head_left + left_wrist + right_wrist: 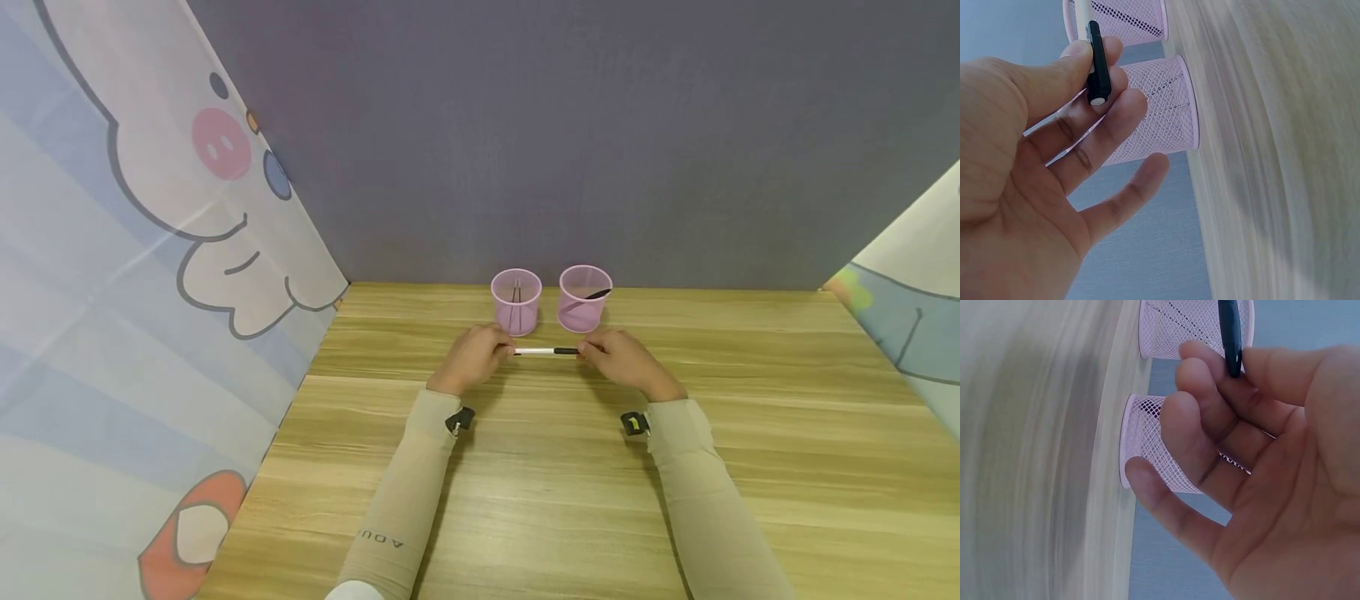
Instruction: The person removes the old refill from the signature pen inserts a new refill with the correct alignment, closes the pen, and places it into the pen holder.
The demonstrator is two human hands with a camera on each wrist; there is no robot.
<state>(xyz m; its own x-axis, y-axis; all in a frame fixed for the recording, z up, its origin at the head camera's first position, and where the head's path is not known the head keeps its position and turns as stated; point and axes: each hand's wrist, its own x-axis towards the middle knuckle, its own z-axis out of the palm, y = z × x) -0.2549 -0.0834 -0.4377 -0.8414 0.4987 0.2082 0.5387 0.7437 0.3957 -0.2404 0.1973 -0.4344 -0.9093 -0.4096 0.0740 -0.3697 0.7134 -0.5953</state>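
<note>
A pen (pixel 534 351) with a white barrel lies level between both hands, in front of two pink mesh cups. My left hand (pixel 474 357) pinches its left end between thumb and fingers, by the black clip (pixel 1099 69); the other fingers are spread. On the other side, my right hand (pixel 624 360) pinches the black tapered end (pixel 1231 344) with thumb and index finger, its remaining fingers loosely bent. The left cup (pixel 517 310) holds thin dark sticks. In the right cup (pixel 582 302) a dark slim object (pixel 597 294) leans out over the rim.
Both cups stand at the back of the wood-grain table (pixel 540 483), close to a grey upright panel (pixel 555 150). A cartoon-print curtain (pixel 112 333) hangs along the left, and another printed sheet (pixel 922 308) is at the right. Each wrist wears a small black device.
</note>
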